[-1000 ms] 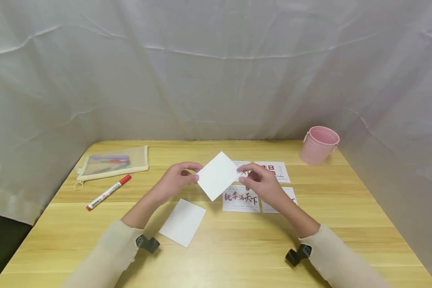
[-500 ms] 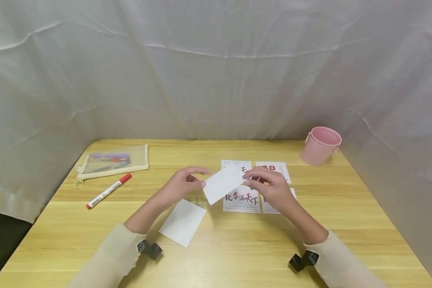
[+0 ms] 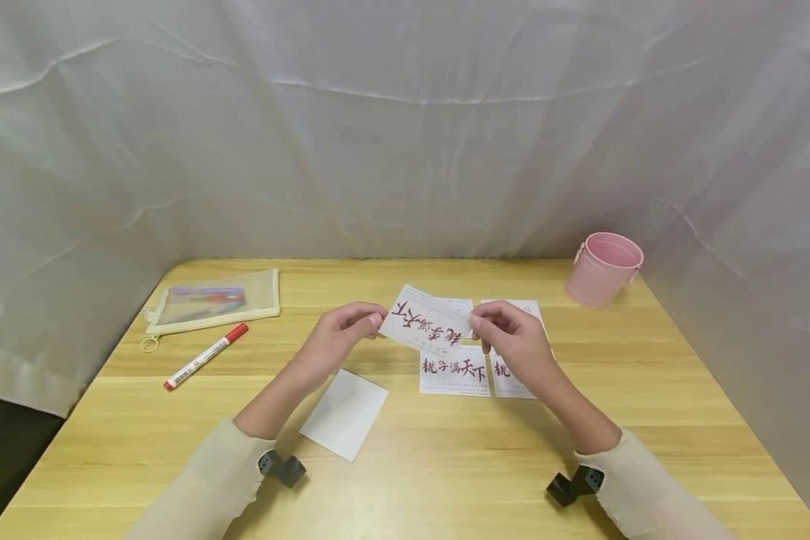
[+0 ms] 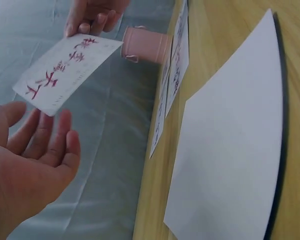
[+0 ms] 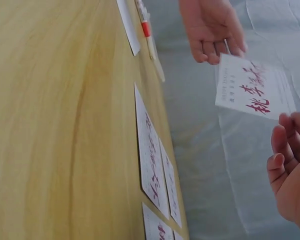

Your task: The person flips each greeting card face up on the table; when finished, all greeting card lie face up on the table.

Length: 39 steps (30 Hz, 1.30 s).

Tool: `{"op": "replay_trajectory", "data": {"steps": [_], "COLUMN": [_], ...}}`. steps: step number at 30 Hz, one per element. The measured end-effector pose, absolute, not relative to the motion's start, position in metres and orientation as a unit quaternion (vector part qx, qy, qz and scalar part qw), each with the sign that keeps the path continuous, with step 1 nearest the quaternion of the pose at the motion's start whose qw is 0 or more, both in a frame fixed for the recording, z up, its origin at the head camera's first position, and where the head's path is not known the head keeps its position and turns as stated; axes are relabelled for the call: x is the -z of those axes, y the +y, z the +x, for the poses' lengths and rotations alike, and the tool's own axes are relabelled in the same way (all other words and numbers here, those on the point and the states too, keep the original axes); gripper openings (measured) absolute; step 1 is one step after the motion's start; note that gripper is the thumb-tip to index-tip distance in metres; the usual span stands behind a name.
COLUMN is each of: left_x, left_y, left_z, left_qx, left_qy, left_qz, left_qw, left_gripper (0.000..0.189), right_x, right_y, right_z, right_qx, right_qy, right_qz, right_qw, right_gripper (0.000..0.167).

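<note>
A white card (image 3: 424,321) printed with red calligraphy is held above the table, its lettering upside down in the head view. My right hand (image 3: 513,341) pinches the card's right end between thumb and fingers. At the opposite end, my left hand (image 3: 337,337) has its fingertips right at the edge. The left wrist view shows that hand (image 4: 35,155) with relaxed, spread fingers just below the card (image 4: 62,72). Beneath, several similar printed cards (image 3: 454,384) lie in two rows, partly hidden by the held card and right hand. Nearer the left forearm lies a white, blank-faced stack (image 3: 344,415).
A red-capped marker (image 3: 202,358) lies at the left, in front of a mesh zip pouch (image 3: 263,294) with pens inside. The pink bucket (image 3: 602,274) stands at the back right of the wooden table (image 3: 405,487). Grey fabric (image 3: 391,150) hangs around the back and sides.
The held card has turned over: its blank side faced up before, and its red lettering shows now. My right hand has shifted slightly right with it.
</note>
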<state>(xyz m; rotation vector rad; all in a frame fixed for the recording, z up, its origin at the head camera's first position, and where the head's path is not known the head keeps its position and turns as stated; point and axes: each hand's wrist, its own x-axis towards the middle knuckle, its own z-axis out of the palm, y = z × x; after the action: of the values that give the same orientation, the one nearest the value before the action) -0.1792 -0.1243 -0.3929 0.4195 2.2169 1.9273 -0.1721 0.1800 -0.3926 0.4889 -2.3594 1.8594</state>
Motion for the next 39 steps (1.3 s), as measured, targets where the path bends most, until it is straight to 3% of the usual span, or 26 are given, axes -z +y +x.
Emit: {"op": "replay_trajectory", "data": {"steps": [8,11,19,24,29,39], "left_x": [0.389,0.387,0.381,0.381,0.381,0.378], "left_y": [-0.123,-0.125,-0.117,-0.109,-0.107,-0.117], "left_z": [-0.176,-0.175,-0.164,-0.157,-0.155,-0.161], "left_qx": [-0.676,-0.679,-0.579,-0.538,-0.537,-0.569], "left_qy": [0.724,0.721,0.785,0.804,0.803,0.791], "left_qz": [0.133,0.137,0.192,0.222,0.223,0.201], "left_qw": [0.035,0.022,0.107,0.125,0.134,0.1], "left_gripper": [0.019,0.019,0.015,0.016,0.018,0.026], "right_x": [0.394,0.393,0.388,0.39,0.393,0.397], "right_y": [0.181,0.179,0.16,0.146,0.142,0.143], "right_z": [-0.173,-0.172,-0.156,-0.144,-0.139,-0.141], "right_qx": [-0.626,-0.61,-0.516,-0.476,-0.486,-0.544], "right_qy": [-0.766,-0.778,-0.811,-0.813,-0.817,-0.813], "right_qz": [0.143,0.15,0.269,0.332,0.31,0.207], "right_qw": [-0.03,-0.029,0.059,0.028,-0.009,-0.003], "right_gripper": [0.024,0.025,0.032,0.027,0.018,0.025]}}
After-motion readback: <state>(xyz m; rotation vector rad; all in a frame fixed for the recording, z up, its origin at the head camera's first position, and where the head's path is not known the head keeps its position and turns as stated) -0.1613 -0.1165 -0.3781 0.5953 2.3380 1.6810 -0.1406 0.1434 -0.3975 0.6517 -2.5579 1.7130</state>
